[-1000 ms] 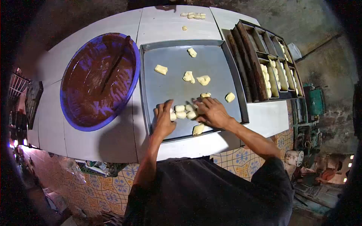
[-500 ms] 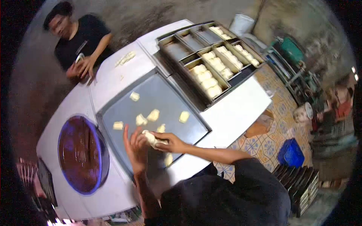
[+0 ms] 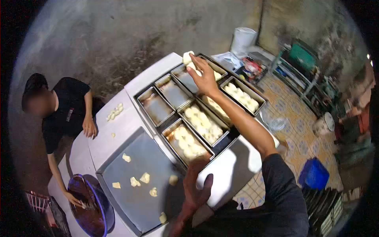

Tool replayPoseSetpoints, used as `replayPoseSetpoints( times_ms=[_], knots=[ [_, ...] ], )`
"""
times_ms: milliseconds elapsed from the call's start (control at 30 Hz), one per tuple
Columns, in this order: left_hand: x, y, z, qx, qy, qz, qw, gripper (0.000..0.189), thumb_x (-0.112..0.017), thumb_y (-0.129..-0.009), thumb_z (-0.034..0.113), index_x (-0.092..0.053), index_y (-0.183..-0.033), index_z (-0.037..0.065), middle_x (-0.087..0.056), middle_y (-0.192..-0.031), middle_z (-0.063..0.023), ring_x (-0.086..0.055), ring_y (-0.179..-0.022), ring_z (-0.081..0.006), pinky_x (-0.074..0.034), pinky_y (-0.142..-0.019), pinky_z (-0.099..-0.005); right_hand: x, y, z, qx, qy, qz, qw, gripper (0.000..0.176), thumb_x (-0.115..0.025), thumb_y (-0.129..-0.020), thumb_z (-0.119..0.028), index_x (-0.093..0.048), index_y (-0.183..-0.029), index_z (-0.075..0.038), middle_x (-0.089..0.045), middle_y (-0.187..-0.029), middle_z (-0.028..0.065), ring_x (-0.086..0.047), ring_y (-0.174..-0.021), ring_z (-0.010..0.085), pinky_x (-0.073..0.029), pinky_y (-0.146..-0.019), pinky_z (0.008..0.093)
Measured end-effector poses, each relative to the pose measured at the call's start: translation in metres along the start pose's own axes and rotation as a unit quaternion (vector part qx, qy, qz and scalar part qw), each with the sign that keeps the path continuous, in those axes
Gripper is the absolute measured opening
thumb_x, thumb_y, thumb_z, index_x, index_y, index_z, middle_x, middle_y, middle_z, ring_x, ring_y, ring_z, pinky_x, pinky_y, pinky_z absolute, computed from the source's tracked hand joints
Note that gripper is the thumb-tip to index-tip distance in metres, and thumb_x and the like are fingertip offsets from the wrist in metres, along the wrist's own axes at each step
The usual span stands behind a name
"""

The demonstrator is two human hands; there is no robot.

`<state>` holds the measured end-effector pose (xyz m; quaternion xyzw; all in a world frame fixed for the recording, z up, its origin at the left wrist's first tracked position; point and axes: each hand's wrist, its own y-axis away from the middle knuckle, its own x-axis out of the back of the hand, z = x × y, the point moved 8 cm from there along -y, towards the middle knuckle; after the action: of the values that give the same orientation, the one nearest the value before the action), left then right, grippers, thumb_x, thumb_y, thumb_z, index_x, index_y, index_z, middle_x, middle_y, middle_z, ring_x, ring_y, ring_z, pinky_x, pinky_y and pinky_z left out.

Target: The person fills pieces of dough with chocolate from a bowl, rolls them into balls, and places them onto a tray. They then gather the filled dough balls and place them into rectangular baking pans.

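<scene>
My right hand reaches over the far row of loaf pans, its fingers closed around a pale piece of dough. Right under it is a metal loaf pan whose brown-stained bottom shows. My left hand hangs beside the near loaf pan, thumb spread from the fingers and nothing in it. Several dough rolls lie in that pan, and more dough fills the pan behind it. Left of my left hand, scattered dough pieces rest on a grey metal tray.
A co-worker stands at the left, one hand on the white table, the other in a blue-rimmed basin with a brown inside. A row of small dough pieces lies near them. A blue container stands on the tiled floor.
My right hand has carried the dough from above the grey tray to the far loaf pans. My left hand has let go and moved right. The co-worker's hands have parted, one into the basin.
</scene>
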<state>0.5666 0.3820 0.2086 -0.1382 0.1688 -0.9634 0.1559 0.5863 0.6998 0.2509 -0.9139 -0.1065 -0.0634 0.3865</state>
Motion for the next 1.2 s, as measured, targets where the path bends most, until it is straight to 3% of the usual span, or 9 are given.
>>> replayPoseSetpoints(
  times_ms=[167, 300, 400, 567, 700, 767, 900, 1100, 1200],
  knots=[
    [0.028, 0.012, -0.037, 0.074, -0.089, 0.004, 0.993, 0.035, -0.063, -0.081, 0.002, -0.062, -0.117, 0.003, -0.063, -0.115, -0.0175, -0.059, -0.113, -0.0302, -0.044, -0.097, -0.0376, -0.094, -0.005, 0.189, -0.187, 0.288, -0.273, 0.899, 0.069, -0.041, -0.093, -0.058, -0.039, -0.143, -0.011, -0.037, -0.142, 0.0305, -0.036, -0.130, 0.0502, -0.031, -0.109, 0.0497],
    [0.097, 0.109, -0.116, 0.294, -0.062, 0.190, 0.935, 0.033, -0.062, -0.079, -0.002, -0.064, -0.112, 0.004, -0.066, -0.109, -0.0142, -0.063, -0.103, -0.0272, -0.049, -0.091, -0.0376, -0.080, -0.020, 0.171, -0.065, 0.209, -0.207, 0.954, 0.060, -0.052, -0.092, -0.031, -0.037, -0.142, -0.001, -0.045, -0.135, 0.0301, -0.041, -0.128, 0.0440, -0.031, -0.109, 0.0458],
    [0.135, 0.125, -0.076, 0.233, -0.212, 0.235, 0.920, 0.018, -0.056, -0.090, 0.004, -0.065, -0.105, 0.001, -0.069, -0.101, -0.0106, -0.064, -0.097, -0.0212, -0.049, -0.085, -0.0338, -0.047, -0.006, 0.081, 0.021, 0.363, -0.263, 0.894, 0.048, -0.061, -0.086, -0.015, -0.051, -0.132, -0.003, -0.042, -0.134, 0.0356, -0.044, -0.124, 0.0471, -0.038, -0.104, 0.0481],
    [0.177, 0.202, -0.090, 0.193, -0.303, 0.318, 0.877, 0.018, -0.059, -0.093, 0.015, -0.065, -0.102, 0.001, -0.067, -0.093, -0.0065, -0.063, -0.086, -0.0175, -0.050, -0.078, -0.0318, -0.054, 0.138, -0.121, -0.080, -0.110, -0.353, 0.926, 0.035, -0.061, -0.090, -0.014, -0.059, -0.124, -0.005, -0.065, -0.110, 0.0124, -0.064, -0.093, 0.0165, -0.052, -0.078, 0.0318],
    [0.212, 0.235, -0.088, 0.128, -0.095, 0.419, 0.894, 0.015, -0.058, -0.094, 0.014, -0.065, -0.097, 0.001, -0.066, -0.093, -0.0062, -0.062, -0.087, -0.0166, -0.049, -0.079, -0.0305, -0.142, 0.299, -0.193, -0.113, -0.150, -0.563, 0.805, 0.025, -0.064, -0.088, -0.011, -0.065, -0.110, 0.000, -0.059, -0.121, 0.0179, -0.063, -0.101, 0.0294, -0.052, -0.084, 0.0350],
    [0.221, 0.251, -0.091, 0.277, -0.102, 0.392, 0.871, 0.015, -0.057, -0.094, 0.012, -0.065, -0.097, -0.001, -0.067, -0.092, -0.0076, -0.062, -0.087, -0.0165, -0.049, -0.079, -0.0303, -0.188, 0.348, -0.184, -0.091, -0.116, -0.542, 0.827, 0.031, -0.063, -0.088, -0.013, -0.062, -0.116, 0.000, -0.058, -0.122, 0.0191, -0.059, -0.106, 0.0348, -0.049, -0.090, 0.0395],
    [0.234, 0.284, -0.105, 0.183, 0.030, 0.359, 0.915, 0.015, -0.055, -0.092, 0.008, -0.066, -0.098, 0.000, -0.069, -0.092, -0.0100, -0.064, -0.086, -0.0168, -0.050, -0.078, -0.0305, -0.267, 0.407, -0.154, -0.069, 0.110, -0.506, 0.853, 0.052, -0.067, -0.084, -0.016, -0.050, -0.131, -0.003, -0.045, -0.129, 0.0285, -0.044, -0.117, 0.0445, -0.040, -0.099, 0.0442],
    [0.278, 0.346, -0.118, 0.201, 0.079, 0.344, 0.914, 0.024, -0.051, -0.096, 0.013, -0.061, -0.113, 0.000, -0.067, -0.102, -0.0124, -0.063, -0.097, -0.0204, -0.050, -0.085, -0.0363, -0.295, 0.441, -0.228, -0.158, -0.090, -0.479, 0.859, 0.038, -0.071, -0.083, -0.020, -0.065, -0.114, 0.000, -0.049, -0.123, 0.0180, -0.059, -0.098, 0.0273, -0.050, -0.080, 0.0359],
    [0.282, 0.346, -0.113, 0.202, 0.398, 0.363, 0.818, 0.041, -0.040, -0.103, 0.025, -0.043, -0.133, -0.004, -0.056, -0.122, -0.0173, -0.054, -0.115, -0.0230, -0.045, -0.096, -0.0373, -0.295, 0.453, -0.316, -0.062, -0.171, -0.516, 0.837, 0.054, -0.068, -0.083, -0.008, -0.051, -0.134, -0.005, -0.045, -0.130, 0.0163, -0.055, -0.104, 0.0253, -0.049, -0.081, 0.0327]
  ],
)
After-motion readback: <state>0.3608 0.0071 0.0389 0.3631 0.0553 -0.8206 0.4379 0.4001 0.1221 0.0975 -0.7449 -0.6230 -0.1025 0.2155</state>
